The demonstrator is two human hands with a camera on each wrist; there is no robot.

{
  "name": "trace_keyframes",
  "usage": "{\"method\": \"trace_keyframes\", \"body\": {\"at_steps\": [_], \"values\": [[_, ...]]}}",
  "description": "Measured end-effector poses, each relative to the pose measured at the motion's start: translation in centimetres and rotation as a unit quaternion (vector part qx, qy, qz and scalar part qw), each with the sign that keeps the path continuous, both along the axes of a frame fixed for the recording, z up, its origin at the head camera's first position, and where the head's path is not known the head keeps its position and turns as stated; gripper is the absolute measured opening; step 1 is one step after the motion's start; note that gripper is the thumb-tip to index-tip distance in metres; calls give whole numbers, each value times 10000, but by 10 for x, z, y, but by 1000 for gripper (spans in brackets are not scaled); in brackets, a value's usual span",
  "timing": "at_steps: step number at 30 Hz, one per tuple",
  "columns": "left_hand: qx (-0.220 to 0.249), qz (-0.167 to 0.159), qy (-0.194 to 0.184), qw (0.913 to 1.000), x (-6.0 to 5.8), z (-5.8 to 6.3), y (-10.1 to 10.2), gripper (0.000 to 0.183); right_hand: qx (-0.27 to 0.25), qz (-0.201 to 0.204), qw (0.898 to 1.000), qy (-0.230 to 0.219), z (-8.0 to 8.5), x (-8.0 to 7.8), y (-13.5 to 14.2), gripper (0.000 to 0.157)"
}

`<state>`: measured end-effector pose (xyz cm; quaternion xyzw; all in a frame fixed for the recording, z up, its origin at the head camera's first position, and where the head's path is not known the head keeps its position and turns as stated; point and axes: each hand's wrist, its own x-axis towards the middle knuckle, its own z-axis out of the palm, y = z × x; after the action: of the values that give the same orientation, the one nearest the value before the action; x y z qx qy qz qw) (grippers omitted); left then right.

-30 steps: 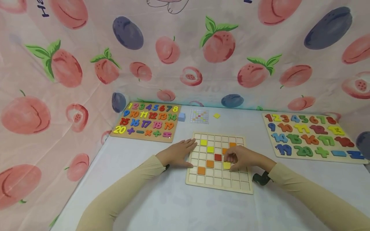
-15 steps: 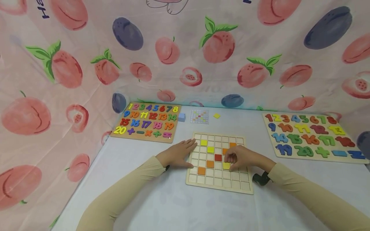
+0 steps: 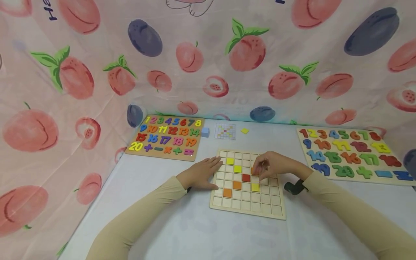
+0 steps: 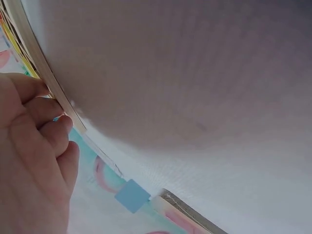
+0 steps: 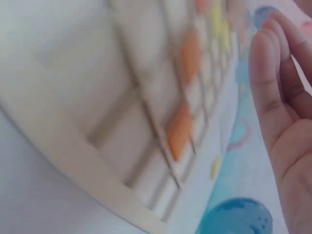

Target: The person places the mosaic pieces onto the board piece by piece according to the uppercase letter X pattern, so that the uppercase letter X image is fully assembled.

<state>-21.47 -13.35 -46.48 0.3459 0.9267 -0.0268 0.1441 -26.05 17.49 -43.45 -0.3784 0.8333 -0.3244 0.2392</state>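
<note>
A wooden grid board [image 3: 232,208] lies on the white table. My left hand [image 3: 200,174] rests along its left edge, fingers extended; in the left wrist view its fingertips meet the board's side. Just above the right part of the grid, my right hand [image 3: 274,165] has loosely bent fingers and nothing between them. A yellow tile [image 3: 255,187] sits in a cell below those fingertips. Red [image 3: 246,178], orange [image 3: 237,185] and yellow [image 3: 238,169] tiles fill other cells along two diagonals. The right wrist view shows an orange tile [image 5: 181,131] that the hand hides in the head view.
Behind the board lie a printed grid card [image 3: 225,136], a loose yellow tile [image 3: 245,131] and a small blue block [image 3: 205,132]. Number puzzle boards stand at back left [image 3: 169,155] and right [image 3: 360,177]. A peach-patterned cloth [image 3: 195,86] hangs behind.
My right hand has let go of the yellow tile and risen slightly up and away from it. The tile stays in its cell; my left hand has not moved.
</note>
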Motion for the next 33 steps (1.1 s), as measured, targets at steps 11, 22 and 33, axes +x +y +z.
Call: {"method": "trace_keyframes", "body": {"at_steps": [11, 22, 33], "values": [[-64, -60, 67, 9999, 0, 1, 1, 93, -480, -808, 9953, 222, 24, -64, 2, 26], [-183, -107, 188, 9996, 1, -3, 1, 93, -527, -1588, 9853, 349, 19, -107, -5, 37], [-468, -212, 541, 9972, 3, 0, 0, 93, -452, -2475, 9645, 806, -9, -133, -10, 37]]}}
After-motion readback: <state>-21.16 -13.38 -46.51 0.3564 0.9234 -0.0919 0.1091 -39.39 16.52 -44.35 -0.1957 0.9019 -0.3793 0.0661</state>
